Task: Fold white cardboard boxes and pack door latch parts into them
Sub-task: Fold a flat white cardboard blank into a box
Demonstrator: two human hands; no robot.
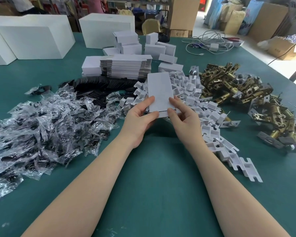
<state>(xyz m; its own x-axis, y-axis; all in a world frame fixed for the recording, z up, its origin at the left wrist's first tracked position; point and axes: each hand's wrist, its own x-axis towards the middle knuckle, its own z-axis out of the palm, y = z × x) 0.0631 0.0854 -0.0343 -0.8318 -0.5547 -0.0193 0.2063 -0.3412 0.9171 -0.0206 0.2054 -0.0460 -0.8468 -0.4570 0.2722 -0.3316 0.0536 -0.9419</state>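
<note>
Box blank [160, 92], still flat, is held at frame centre above the table [152, 177]: left hand [140, 117] and right hand [181, 115] pinch its near end from either side, equally close. Its long axis runs away toward the blank stack [126, 67]; latches [243, 93] lie right.

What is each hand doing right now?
Left hand: pinches the near end of the flat white box.
Right hand: pinches the same box's near end.
</note>
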